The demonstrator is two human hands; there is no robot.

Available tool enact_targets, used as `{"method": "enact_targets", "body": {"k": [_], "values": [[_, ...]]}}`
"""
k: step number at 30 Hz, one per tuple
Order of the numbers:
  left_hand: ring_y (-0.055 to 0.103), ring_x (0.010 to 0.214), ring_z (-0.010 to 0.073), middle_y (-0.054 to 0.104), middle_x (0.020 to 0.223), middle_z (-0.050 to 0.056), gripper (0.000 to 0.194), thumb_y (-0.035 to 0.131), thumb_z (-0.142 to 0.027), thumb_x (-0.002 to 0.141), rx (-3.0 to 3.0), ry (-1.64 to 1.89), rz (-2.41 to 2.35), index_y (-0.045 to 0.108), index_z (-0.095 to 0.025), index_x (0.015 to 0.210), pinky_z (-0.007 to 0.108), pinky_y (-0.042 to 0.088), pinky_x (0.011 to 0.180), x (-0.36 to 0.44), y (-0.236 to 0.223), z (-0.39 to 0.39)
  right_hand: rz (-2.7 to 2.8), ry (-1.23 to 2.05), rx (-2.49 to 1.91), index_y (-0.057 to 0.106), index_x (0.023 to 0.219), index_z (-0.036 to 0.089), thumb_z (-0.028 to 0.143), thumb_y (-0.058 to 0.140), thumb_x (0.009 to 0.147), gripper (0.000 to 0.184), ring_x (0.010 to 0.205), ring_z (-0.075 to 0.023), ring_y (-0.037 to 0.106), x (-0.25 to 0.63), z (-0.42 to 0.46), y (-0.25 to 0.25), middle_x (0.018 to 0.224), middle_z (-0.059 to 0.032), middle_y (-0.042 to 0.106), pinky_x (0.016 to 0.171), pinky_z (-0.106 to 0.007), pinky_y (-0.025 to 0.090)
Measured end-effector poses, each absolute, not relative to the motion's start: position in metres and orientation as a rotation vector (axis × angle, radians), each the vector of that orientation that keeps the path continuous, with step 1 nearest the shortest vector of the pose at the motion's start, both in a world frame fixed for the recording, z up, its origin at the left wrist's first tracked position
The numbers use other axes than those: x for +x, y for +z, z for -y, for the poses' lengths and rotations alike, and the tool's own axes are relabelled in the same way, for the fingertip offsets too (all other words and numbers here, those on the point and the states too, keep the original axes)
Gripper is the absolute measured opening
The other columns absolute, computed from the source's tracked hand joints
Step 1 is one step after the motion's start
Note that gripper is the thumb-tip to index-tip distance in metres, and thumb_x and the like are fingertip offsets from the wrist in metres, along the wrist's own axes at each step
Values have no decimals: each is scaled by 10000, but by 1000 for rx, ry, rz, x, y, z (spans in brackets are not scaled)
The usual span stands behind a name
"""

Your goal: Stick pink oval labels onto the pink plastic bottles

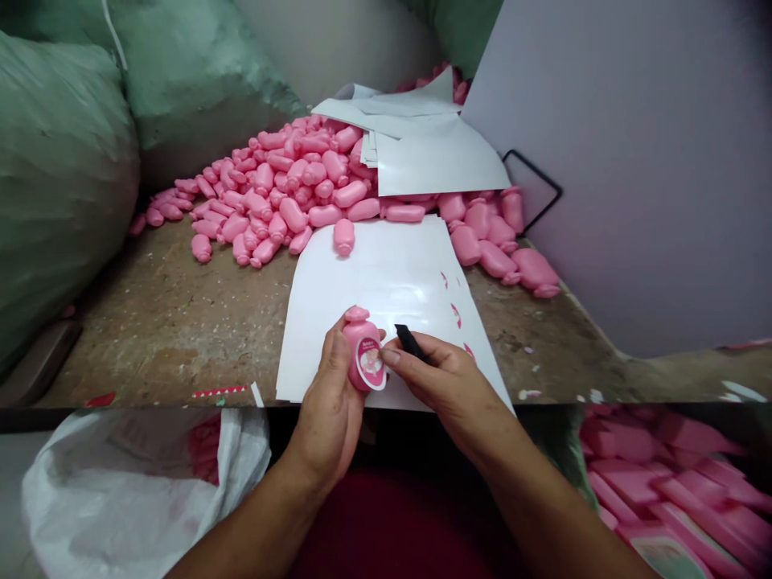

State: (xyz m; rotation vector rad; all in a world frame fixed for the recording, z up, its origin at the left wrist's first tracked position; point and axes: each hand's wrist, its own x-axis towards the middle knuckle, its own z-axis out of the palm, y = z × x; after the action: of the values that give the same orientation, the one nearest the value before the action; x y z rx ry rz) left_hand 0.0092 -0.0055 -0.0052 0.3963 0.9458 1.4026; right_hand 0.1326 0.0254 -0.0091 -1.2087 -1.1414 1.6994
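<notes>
Through the head camera I see both bare hands meeting just above the near edge of a worn tabletop point(162, 330). The left hand point(333, 394) is partly closed, its thumb and fingers wrapped around a small pink bottle point(357, 331), which it holds cap up over the white sheets point(386, 273). An oval label point(370, 363) with a pink design and a pale rim lies against the front of that bottle. The right hand point(449, 378) is half curled: its thumb and index finger come together at the label's right edge, and a black tool point(410, 342) is tucked among its fingers, tip pointing up and to the left; I cannot tell what kind of tool it is. A few pink-printed pieces show along the right side of the sheets, and one loose bottle point(343, 237) lies near their far edge. Beyond them I see a big heap of pink bottles point(289, 181), partly covered by more white paper point(443, 157). Green sacks point(60, 153) bulge at the left, and below the tabletop a white bag point(138, 490) sits at left, with pink pieces point(675, 482) piled at right.
</notes>
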Motion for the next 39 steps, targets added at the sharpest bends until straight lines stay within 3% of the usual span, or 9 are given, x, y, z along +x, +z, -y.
{"method": "enact_targets", "body": {"k": [7,20,25,30,35,39], "values": [[514,1312,218,604,1318,32,372,721,-362,857,437,1360,-1038,619,-285,1207,348,343,1144,10,-6,6,1168,1709,-1186,662,726,208,459,750,763,268,563,-113,335,134,-28,-11,558,70,385,563,-270,280],[600,1130,194,672,1115,34,371,691,-397,882,491,1357,-1107,603,-267,1218,345,383,1068,10,-9,6,1060,1793,-1090,681,751,207,390,781,769,209,586,-104,348,131,-25,-14,588,74,403,615,-258,330],[637,941,148,670,953,24,262,573,-423,956,322,1385,-908,646,-218,1102,334,431,1024,10,-7,2,1029,1824,-1063,680,776,203,364,784,765,193,588,-97,336,132,-24,-17,614,76,412,626,-254,335],[627,858,135,656,931,27,177,564,-307,962,197,1348,-845,663,-188,1047,311,483,948,8,-4,-1,1052,1770,-1060,651,748,192,372,792,745,229,607,-101,345,132,-23,-15,640,69,435,643,-256,354],[635,822,125,662,898,31,274,429,-341,1023,108,1343,-822,651,-185,1063,320,497,941,9,1,-4,1082,1754,-1049,642,743,197,373,781,758,225,633,-109,391,132,-22,-14,651,65,461,669,-262,373],[643,856,150,665,935,53,300,410,-368,1026,119,1363,-867,622,-182,1129,350,492,947,12,2,-3,1084,1726,-1062,674,799,198,412,749,798,227,653,-111,418,130,-22,-16,719,45,532,652,-258,360]]}}
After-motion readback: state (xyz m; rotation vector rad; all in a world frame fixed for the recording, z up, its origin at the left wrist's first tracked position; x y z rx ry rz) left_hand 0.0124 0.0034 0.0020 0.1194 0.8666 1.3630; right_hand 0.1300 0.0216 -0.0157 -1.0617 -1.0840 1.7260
